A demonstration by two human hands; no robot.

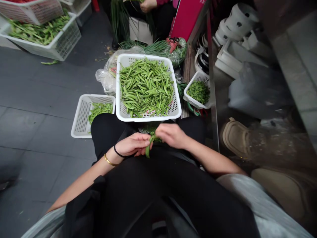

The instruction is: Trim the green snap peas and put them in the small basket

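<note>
A green pea pod (148,151) is pinched between the thumb and fingers of my left hand (133,143), its lower end hanging free. My right hand (172,135), a little blurred, has its fingers closed at the pod's upper end; whether a bit of pod is inside them is hidden. Just beyond both hands, a white basket (148,118) holds a heap of pea pods (147,86). To its left, a smaller white basket (75,127) contains some more pods (100,109). Green scraps show below, between my knees.
At right stands a small basket (186,96) of green trimmings (198,91). Across from me, a person's hand (148,5) holds long green stalks (117,21). Stacked crates (65,43) are at upper left. A metal-edged shelf (213,109) with containers runs along the right.
</note>
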